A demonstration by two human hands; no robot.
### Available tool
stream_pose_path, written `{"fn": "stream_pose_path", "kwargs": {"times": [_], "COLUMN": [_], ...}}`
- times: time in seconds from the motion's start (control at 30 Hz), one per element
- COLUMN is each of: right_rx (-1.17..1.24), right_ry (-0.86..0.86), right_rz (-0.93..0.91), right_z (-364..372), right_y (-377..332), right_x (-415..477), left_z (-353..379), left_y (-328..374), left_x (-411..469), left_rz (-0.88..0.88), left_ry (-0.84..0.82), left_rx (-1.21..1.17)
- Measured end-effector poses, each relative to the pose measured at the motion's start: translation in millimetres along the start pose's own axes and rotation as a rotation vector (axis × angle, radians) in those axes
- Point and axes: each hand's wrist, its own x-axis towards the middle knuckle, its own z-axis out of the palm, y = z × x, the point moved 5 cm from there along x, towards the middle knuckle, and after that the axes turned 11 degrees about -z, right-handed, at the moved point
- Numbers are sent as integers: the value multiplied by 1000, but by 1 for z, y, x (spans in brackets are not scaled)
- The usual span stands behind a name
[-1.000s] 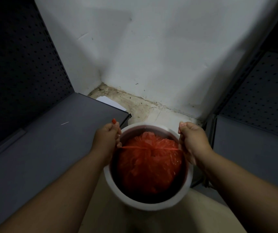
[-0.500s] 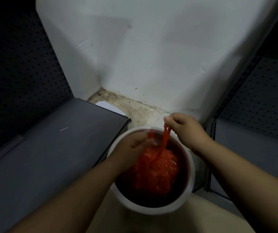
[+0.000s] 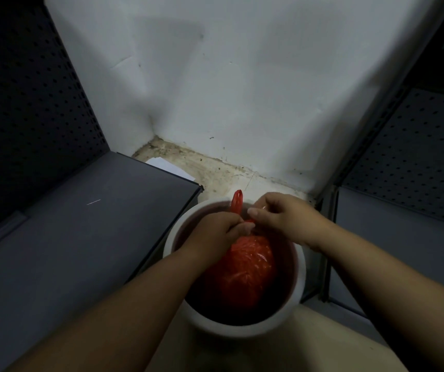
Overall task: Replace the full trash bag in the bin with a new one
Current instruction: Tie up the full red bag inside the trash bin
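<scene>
Fingers (image 3: 238,229) around crinkly red bag (image 3: 245,269)

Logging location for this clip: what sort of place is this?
Likely a shop or storeroom corner: dark perforated shelving panels on both sides, a grey shelf at the left, and a white bin with a red trash bag near a scuffed white wall.

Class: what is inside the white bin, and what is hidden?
A red trash bag, its neck gripped by the left hand and right hand. The bag's contents and the floor of the white bin are covered.
</scene>
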Motion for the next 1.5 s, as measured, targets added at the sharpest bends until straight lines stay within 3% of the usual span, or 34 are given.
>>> {"fn": "stream_pose_path", "kwargs": {"times": [0.17,0.37,0.5,0.53,0.6,0.67,0.77,0.9,1.03,1.1,1.17,1.37,1.5], "right_rx": [231,371,823,835,474,160,244,182,-3,-43,-54,-76,-127], "right_ry": [60,372,538,546,393,100,-128,-47,-21,20,49,136,181], "right_rz": [13,114,256,290,278,146,113,109,24,6,7,-14,-163], "right_z": [5,1,25,32,39,52,75,78,72,67,62,54,51], "right_y": [17,41,47,47,42,25,15,19,16,17,18,22,15], "right_x": [7,16,8,4,-1,-4,-6,0,3,4,4,3,-9], "left_z": [5,6,2,-1,-6,-4,-2,-5,-9,-2,1,-5,0], "left_y": [-5,-16,-28,-33,-39,-40,-37,-36,-31,-31,-30,-23,-23], "left_x": [4,2,4,5,3,2,1,2,1,4,4,4,1], "left_rz": [-4,8,0,-28,-113,-182,-198,-191,-130,-119,-190,-159,-315], "left_ry": [-53,-74,-24,30,111,103,85,131,232,142,18,-42,-254], "left_rx": [-6,-6,-76,-130,-265,-383,-412,-320,-20,88,20,45,-55]}}
